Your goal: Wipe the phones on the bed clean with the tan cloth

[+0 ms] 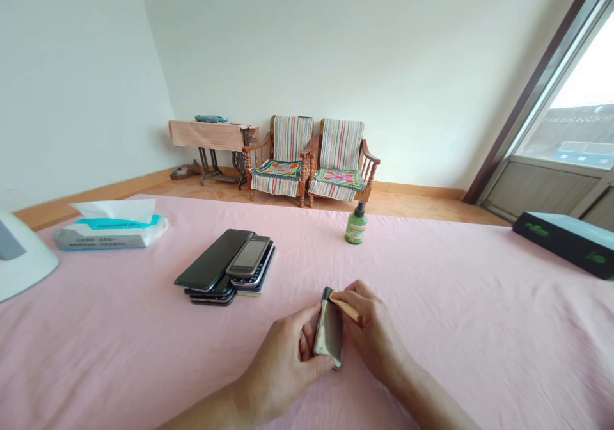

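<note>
My left hand (pixel 292 359) is closed around the side and lower end of a small mobile phone (pixel 329 337) with a shiny, silvery face and a dark top end. The phone is tilted above the pink cloth. In my right hand (pixel 371 327) a slim tool with a pale wood-coloured handle (pixel 347 308) is pinched, its tip against the phone's upper end. What kind of tip it has is too small to tell. Left of my hands lie stacked phones: a large black smartphone (pixel 218 260) on one pile, a small grey phone (pixel 249 255) on the other.
A green bottle with a black cap (pixel 355 225) stands beyond my hands. A tissue pack (pixel 112 225) and a white rounded object (pixel 22 257) are on the left. A black box (pixel 566 241) sits at the right edge of the pink cloth (pixel 455 302). Two chairs are against the wall.
</note>
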Demonstrator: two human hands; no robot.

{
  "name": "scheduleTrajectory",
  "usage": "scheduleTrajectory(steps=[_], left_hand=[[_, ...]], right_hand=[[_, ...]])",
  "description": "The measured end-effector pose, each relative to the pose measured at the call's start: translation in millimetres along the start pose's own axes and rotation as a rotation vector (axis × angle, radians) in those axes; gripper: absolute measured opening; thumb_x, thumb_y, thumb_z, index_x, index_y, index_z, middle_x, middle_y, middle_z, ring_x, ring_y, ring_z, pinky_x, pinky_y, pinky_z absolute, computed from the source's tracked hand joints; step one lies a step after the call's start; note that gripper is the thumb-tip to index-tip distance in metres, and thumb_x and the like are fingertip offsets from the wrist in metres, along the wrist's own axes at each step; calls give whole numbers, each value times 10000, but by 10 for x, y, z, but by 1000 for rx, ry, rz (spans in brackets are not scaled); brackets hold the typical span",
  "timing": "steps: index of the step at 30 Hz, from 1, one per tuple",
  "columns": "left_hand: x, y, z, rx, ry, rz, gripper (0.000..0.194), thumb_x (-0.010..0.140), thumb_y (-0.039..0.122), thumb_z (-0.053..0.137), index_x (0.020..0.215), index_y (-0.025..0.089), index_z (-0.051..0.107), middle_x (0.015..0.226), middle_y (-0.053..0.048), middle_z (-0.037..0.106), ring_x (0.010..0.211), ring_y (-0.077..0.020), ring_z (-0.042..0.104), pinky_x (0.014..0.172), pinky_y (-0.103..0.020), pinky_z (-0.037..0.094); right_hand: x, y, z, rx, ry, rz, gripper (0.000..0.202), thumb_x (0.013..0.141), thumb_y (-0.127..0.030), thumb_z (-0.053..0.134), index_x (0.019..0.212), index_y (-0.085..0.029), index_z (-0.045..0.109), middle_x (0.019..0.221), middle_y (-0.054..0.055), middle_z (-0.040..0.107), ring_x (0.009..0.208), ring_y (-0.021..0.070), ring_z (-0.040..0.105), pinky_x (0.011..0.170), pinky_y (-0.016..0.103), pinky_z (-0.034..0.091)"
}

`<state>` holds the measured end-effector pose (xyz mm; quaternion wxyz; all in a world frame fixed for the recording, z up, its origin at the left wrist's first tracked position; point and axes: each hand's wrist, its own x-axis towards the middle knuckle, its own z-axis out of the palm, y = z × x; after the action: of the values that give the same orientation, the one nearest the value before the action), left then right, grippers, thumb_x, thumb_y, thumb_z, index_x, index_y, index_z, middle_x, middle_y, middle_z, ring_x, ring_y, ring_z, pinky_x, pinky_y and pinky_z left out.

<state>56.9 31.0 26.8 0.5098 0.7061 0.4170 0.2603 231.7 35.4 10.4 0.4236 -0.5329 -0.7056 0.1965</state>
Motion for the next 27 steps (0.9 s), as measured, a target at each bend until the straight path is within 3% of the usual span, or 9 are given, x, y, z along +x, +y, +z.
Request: scheduleTrajectory(steps=[27], left_hand=[[0, 1, 4, 7, 8, -7, 340, 682, 120, 638, 1018, 157, 600, 677, 52, 497, 597, -103, 460, 516, -197, 329]], right_hand=[[11, -4, -16, -34, 7, 50, 247, 776, -24, 486, 748, -179, 676, 810, 38, 587, 708, 140, 593, 633, 239, 452]])
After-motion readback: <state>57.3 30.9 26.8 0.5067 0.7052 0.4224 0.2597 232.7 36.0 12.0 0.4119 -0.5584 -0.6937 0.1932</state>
